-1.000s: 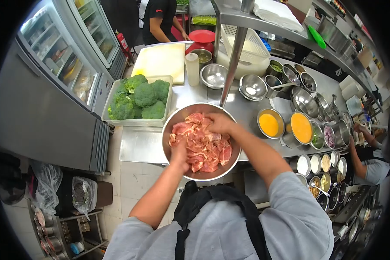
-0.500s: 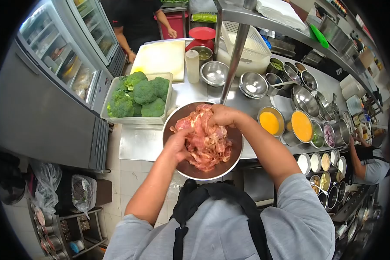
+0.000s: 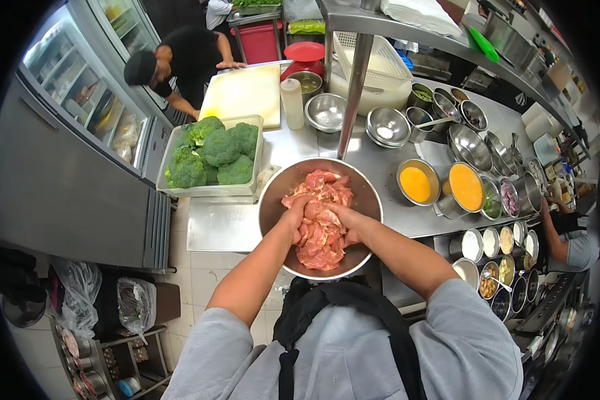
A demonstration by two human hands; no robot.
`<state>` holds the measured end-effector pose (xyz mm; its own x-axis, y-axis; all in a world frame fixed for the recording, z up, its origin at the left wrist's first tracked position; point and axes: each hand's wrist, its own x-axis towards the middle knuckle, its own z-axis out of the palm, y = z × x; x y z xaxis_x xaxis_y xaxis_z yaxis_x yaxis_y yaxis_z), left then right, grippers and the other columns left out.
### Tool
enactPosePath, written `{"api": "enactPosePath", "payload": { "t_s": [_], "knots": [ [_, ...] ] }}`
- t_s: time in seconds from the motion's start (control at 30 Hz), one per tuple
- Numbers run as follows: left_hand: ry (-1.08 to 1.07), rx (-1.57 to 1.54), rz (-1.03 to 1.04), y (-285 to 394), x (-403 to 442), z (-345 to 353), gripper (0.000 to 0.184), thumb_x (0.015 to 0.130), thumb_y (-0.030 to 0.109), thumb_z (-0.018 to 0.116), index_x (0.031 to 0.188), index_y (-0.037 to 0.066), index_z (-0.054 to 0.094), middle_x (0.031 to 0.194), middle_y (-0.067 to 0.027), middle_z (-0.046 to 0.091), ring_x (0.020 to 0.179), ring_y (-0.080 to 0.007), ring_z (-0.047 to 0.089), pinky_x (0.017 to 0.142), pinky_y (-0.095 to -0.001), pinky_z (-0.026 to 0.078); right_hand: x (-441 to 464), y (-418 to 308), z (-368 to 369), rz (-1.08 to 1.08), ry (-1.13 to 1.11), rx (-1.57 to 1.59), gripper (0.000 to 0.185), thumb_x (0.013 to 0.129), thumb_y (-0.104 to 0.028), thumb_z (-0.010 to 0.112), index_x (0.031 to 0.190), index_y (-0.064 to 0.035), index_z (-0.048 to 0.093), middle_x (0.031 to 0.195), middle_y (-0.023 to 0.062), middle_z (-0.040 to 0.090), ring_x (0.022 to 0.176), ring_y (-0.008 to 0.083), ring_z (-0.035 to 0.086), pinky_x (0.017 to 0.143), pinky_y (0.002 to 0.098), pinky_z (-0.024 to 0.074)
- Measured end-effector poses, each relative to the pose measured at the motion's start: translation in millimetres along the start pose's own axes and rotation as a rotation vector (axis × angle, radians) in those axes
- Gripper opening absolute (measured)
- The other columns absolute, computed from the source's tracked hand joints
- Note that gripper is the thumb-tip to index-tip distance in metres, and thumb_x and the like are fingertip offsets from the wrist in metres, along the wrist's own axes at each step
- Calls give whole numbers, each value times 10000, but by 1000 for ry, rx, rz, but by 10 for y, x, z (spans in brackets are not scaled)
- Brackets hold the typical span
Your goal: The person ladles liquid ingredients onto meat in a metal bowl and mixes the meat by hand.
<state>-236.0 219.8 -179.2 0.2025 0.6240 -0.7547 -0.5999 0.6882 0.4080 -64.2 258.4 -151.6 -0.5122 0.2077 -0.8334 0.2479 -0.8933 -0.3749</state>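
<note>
Left hand (image 3: 296, 217) and right hand (image 3: 348, 221) drawn closer together, both closed on raw meat (image 3: 321, 252) in metal bowl (image 3: 365, 193), fingertips hidden; meat bunched between them. Broccoli (image 3: 221, 147) beyond bowl, to its left; farther past bowl, co-worker (image 3: 192, 63) now leaning by cutting board (image 3: 247, 93).

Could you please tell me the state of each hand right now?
Left hand: on the raw meat in the bowl, fingers partly hidden; grip unclear.
Right hand: against the same meat, fingers partly hidden; grip unclear.
</note>
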Motion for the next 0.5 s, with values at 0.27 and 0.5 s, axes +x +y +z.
{"api": "enactPosePath", "payload": {
  "t_s": [0.27, 0.5],
  "knots": [
    [90, 287, 319, 183, -709, 327, 151, 878, 126, 573, 987, 38, 630, 850, -94, 650, 736, -211, 653, 625, -361, 562, -282, -198, 206, -394, 254, -811, 518, 665, -176, 743, 1088, 86, 597, 975, 199, 697, 893, 281, 689, 733, 355, 553],
    [-132, -34, 252, 82, -1078, 235, 411, 1001, 276, 422, 1293, -1, 504, 1244, -183, 598, 1124, -308, 609, 964, -476, 516, -310, -933, 125, -749, 327, -1381, 756, 615, -348, 819, 1220, 30, 568, 1128, 206, 657, 1027, 297, 647, 879, 354, 518]
  ]
}}
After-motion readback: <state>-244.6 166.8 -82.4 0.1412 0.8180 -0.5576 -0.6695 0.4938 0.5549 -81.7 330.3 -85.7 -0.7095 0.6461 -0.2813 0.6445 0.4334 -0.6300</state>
